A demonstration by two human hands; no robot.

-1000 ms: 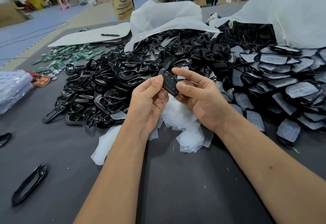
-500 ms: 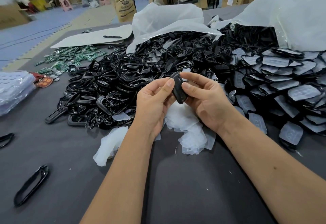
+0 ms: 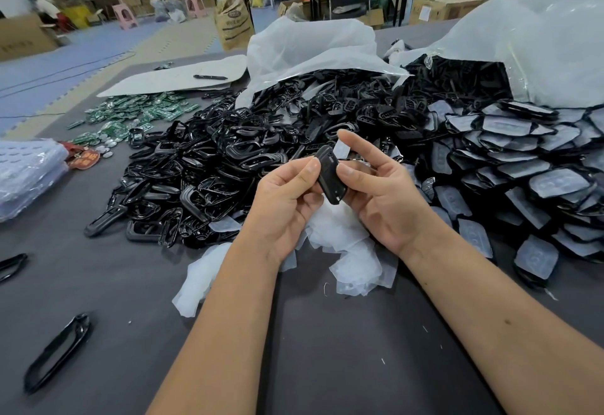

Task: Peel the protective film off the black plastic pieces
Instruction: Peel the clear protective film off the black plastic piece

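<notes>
A small black plastic piece (image 3: pixel 330 174) stands almost upright between both hands above the grey table (image 3: pixel 327 349). My left hand (image 3: pixel 284 199) pinches its left edge with thumb and fingers. My right hand (image 3: pixel 379 192) holds its right side with the thumb, index finger raised straight above it. Under the hands lies a heap of peeled white film (image 3: pixel 346 244). Film-covered black pieces (image 3: pixel 523 166) are stacked to the right.
A big pile of glossy black frames (image 3: pixel 212 169) fills the middle left. Green circuit boards (image 3: pixel 130 117) lie at the back left, clear plastic bags (image 3: pixel 539 42) behind. Loose black frames (image 3: pixel 57 352) lie at the near left, a bagged stack (image 3: pixel 26 172) at the left edge.
The black piece has been turned from lying slanted to nearly upright, edge on to me. My right index finger has lifted off it and points up. Both hands stay at the same spot.
</notes>
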